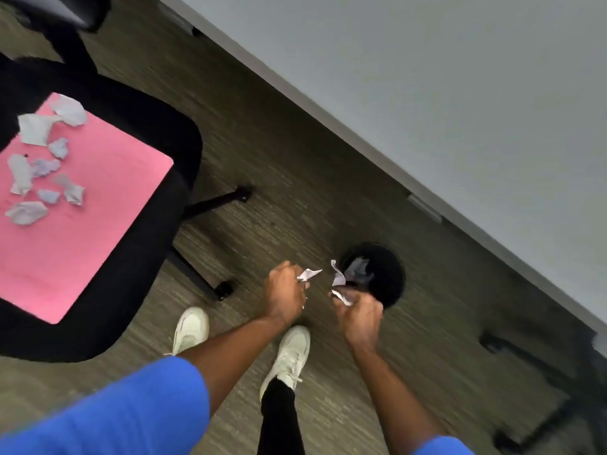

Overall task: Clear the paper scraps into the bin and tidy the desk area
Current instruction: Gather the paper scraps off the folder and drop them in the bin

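Note:
A round black bin (384, 274) stands on the carpet near the wall, with crumpled paper (359, 269) inside it. My left hand (285, 295) is shut on a white paper scrap (308, 274) just left of the bin. My right hand (359, 311) is closed on paper scraps (338, 279) at the bin's near rim. Several more crumpled scraps (42, 159) lie on a pink sheet (98, 208) on the black office chair seat (147, 133) at left.
The chair's black legs and castors (225, 289) stick out toward my feet. My white shoes (289, 353) are on the grey-brown carpet. A pale wall (460, 110) runs diagonally at right. Another black chair base (542, 389) sits at the lower right.

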